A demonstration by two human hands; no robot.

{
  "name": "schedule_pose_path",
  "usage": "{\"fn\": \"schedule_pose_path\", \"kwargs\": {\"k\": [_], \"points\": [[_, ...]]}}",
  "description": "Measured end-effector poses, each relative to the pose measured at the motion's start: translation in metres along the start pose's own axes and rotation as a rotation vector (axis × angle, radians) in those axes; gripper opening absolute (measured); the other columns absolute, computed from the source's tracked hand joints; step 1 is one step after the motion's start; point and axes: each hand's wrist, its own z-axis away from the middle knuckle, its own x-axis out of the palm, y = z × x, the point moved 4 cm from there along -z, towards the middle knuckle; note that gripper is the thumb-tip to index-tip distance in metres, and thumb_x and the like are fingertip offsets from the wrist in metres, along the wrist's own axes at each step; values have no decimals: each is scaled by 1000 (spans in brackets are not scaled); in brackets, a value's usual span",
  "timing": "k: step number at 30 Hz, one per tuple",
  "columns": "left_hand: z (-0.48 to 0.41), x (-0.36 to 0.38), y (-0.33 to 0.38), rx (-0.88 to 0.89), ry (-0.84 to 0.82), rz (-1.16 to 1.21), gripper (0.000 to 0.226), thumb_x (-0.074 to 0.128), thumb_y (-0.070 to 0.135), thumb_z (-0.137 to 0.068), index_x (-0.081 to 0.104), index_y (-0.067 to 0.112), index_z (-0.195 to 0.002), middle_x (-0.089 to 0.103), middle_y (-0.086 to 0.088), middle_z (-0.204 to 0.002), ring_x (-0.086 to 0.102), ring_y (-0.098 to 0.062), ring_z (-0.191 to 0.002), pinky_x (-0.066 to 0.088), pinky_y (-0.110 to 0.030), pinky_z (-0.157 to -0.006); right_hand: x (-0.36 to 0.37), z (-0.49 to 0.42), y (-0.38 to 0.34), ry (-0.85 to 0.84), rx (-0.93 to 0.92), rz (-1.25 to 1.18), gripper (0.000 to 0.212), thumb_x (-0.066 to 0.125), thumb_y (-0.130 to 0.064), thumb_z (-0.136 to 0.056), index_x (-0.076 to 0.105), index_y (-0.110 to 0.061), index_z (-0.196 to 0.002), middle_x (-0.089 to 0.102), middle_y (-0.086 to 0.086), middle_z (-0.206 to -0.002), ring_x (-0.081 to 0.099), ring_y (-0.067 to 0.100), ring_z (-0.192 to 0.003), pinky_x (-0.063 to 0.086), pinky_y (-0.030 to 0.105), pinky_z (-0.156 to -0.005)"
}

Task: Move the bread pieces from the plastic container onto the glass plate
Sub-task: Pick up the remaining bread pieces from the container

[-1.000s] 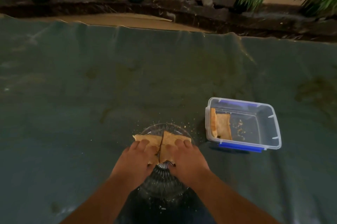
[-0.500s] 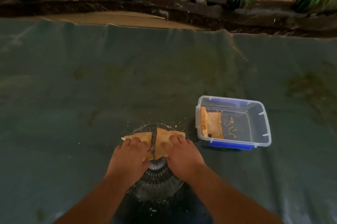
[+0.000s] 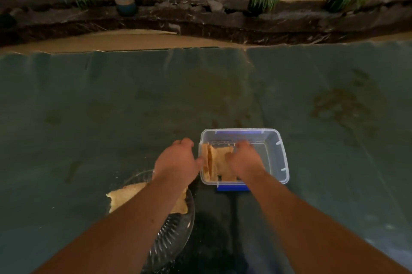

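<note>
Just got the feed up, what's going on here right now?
A person is moving bread by hand. Some bread pieces already lie on the glass plate. The right hand is inside the plastic container, on the remaining bread. The left hand is at the container's outer wall. Nothing is lifted yet.

two bare forearms, no sleeves, ringless hands (image 3: 178, 160)
</note>
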Motion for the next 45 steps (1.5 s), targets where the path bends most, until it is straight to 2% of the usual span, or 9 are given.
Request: {"fn": "schedule_pose_path", "kwargs": {"k": [10, 14, 16, 22, 27, 33, 35, 38, 45], "points": [[-26, 28, 23, -139, -54, -52, 37, 67, 58, -86, 55, 28, -103, 58, 5, -83, 56, -16, -74, 38, -32, -51, 33, -43, 20, -178, -28, 54, 34, 54, -37, -104, 53, -13, -129, 61, 11, -120, 62, 29, -109, 52, 46, -100], [-27, 34, 25, -136, -8, -43, 29, 66, 50, -88, 53, 26, -98, 58, 4, -83, 58, -20, -75, 44, -36, -58, 41, -48, 18, -162, -29, 115, 24, 67, -34, -93, 65, -14, -104, 69, 11, -104, 68, 30, -101, 54, 37, -79], [-27, 34, 23, -141, 9, -27, 25, 64, 48, -89, 53, 27, -95, 56, 5, -78, 54, -16, -68, 38, -33, -52, 48, -49, 14, -210, -76, 188, 28, 56, -36, -103, 60, -14, -120, 62, 10, -104, 65, 27, -98, 52, 36, -84], [-25, 35, 18, -133, 23, 26, 23, 60, 50, -90, 52, 28, -86, 57, 5, -74, 52, -14, -64, 35, -32, -50, 51, -49, 3, -89, -148, 346, 27, 50, -35, -105, 62, -13, -117, 65, 9, -104, 65, 27, -101, 53, 38, -85], [-20, 32, 19, -165, 19, 139, 21, 63, 46, -92, 54, 29, -84, 63, 3, -76, 59, -15, -66, 40, -32, -50, 44, -36, -5, -39, -214, 236, 19, 60, -28, -98, 67, -13, -107, 68, 5, -98, 62, 20, -84, 52, 34, -73], [-8, 12, 15, -181, 57, 302, 16, 64, 40, -89, 53, 30, -82, 64, 3, -77, 62, -18, -66, 46, -33, -52, 8, -6, -7, -37, -66, -169, 19, 63, -21, -99, 61, -18, -117, 65, 7, -111, 60, 25, -102, 46, 44, -102], [-3, 1, 10, -189, 70, 335, 16, 65, 39, -86, 53, 29, -82, 65, 3, -77, 65, -22, -66, 53, -35, -56, -4, 5, -12, 46, -42, -409, 7, 65, -25, -96, 62, -23, -103, 69, 2, -99, 64, 16, -88, 55, 43, -93], [8, -18, -3, -186, 86, 362, 18, 66, 41, -86, 54, 28, -83, 66, 3, -77, 66, -24, -65, 60, -41, -62, -15, 28, -31, 98, -66, -371, 7, 67, -25, -90, 61, -29, -88, 69, -3, -82, 65, 14, -75, 60, 43, -79], [42, -57, -60, -177, 91, 404, 19, 68, 44, -84, 54, 31, -82, 67, 6, -73, 65, -18, -61, 48, -32, -53, -10, 88, -80, 25, -171, -366, 13, 73, -33, -86, 60, -33, -85, 67, -10, -79, 63, 9, -70, 40, 19, -51]]}}
